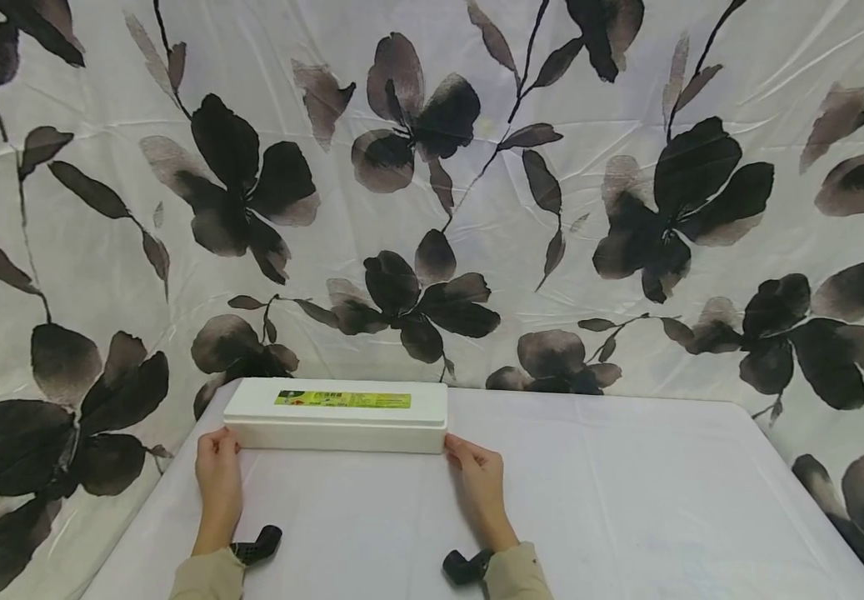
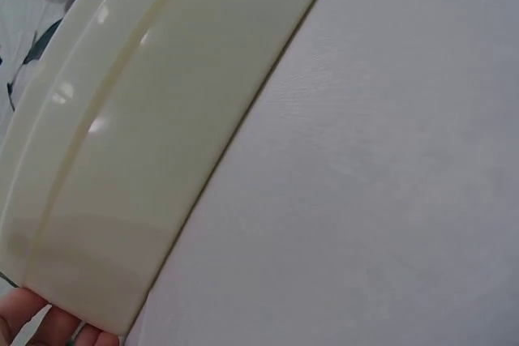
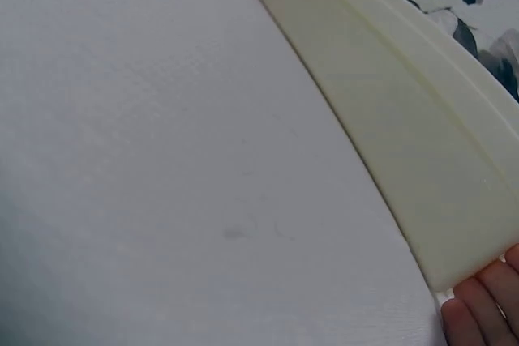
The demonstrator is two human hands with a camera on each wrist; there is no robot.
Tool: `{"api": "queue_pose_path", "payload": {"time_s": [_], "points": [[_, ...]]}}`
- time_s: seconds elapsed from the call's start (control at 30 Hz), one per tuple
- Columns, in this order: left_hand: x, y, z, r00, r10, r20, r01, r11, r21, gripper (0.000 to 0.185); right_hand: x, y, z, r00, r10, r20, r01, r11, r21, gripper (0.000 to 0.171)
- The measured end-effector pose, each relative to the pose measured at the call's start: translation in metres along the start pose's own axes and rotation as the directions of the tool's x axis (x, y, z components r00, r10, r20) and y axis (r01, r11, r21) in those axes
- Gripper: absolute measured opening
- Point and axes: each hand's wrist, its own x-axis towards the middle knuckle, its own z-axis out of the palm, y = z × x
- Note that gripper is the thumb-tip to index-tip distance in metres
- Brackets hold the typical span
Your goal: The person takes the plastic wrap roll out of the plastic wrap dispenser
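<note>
long white lidded box (image 1: 336, 414) on bench (image 1: 626, 492) | left hand (image 1: 217, 468) + right hand (image 1: 476, 475) fingers relaxed, touching box ends | press evenly from both ends, keep level

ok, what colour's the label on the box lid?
Green and yellow, on the white box; the label shows best in the head view.

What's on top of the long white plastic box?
A green-yellow label lies on the lid of the long white plastic box. The lid is shut, so the inside is hidden.
</note>
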Motion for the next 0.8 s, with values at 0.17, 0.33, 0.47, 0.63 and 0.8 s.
{"api": "queue_pose_path", "payload": {"time_s": [0.17,0.33,0.47,0.63,0.8], "points": [[-0.007,0.0,-0.001,1.0,0.01,0.009,-0.01,0.999,0.043,0.04,-0.006,-0.002,0.0,1.0,0.011,-0.023,-0.011,1.0,0.005,0.026],[-0.014,0.002,0.0,1.0,0.002,0.032,-0.003,0.999,0.032,0.042,-0.011,-0.002,-0.003,0.999,0.015,-0.049,-0.013,0.999,0.041,0.028],[-0.019,0.003,0.002,1.0,0.009,0.004,-0.009,1.0,0.009,0.04,-0.013,-0.004,-0.003,0.997,0.022,-0.074,-0.019,0.999,0.037,0.029],[-0.025,0.006,0.005,1.0,0.01,-0.022,-0.01,1.0,-0.007,0.04,-0.017,-0.008,-0.004,0.991,0.051,-0.123,-0.045,0.998,0.051,0.029],[-0.031,0.009,0.006,0.999,0.007,-0.051,-0.008,1.0,-0.025,0.039,-0.023,-0.009,-0.004,0.986,0.072,-0.149,-0.069,0.997,0.024,0.031]]}}
